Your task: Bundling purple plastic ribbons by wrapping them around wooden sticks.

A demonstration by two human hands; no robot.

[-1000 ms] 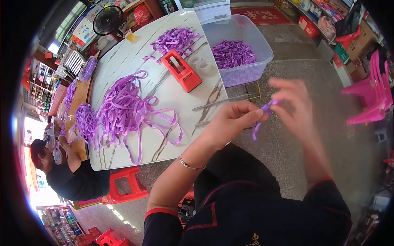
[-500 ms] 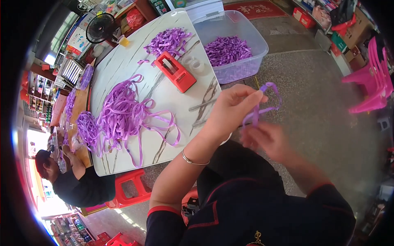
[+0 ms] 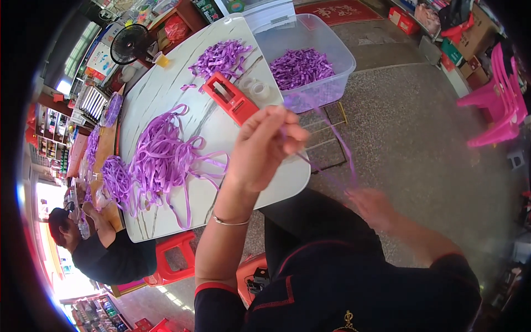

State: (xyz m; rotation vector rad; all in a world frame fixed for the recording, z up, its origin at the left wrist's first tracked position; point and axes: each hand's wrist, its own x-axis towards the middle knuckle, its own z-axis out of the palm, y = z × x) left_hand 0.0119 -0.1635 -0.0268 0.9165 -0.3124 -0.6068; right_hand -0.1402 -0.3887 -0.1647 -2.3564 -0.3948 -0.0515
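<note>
Above the table's right-hand edge, my left hand [image 3: 268,145] is closed with a thin purple ribbon strap [image 3: 344,145] pinched in its fingers. The strap hangs out to the right in a long loop, partly blurred. My right hand [image 3: 373,209] is lower and further right, over my lap's right side. Its fingertips are close to the loop's lower bend; motion smears them, so I cannot tell whether they grip it. A red tape dispenser [image 3: 231,99] sits just beyond my left hand. On the table to the left lies a large tangled pile of purple straps [image 3: 160,157].
At the far side of the white marbled table [image 3: 265,191] is a heap of folded purple straps [image 3: 221,60]. A clear plastic bin [image 3: 326,94] beside the table holds many more. Clear tape rolls [image 3: 258,90] lie by the dispenser. Another person [image 3: 105,249] sits at left; pink chairs [image 3: 500,105] stand right.
My left hand has moved left and slightly up, over the table edge. My right hand has dropped down and away from it. The strap has gone from a small bunched loop to a long one.
</note>
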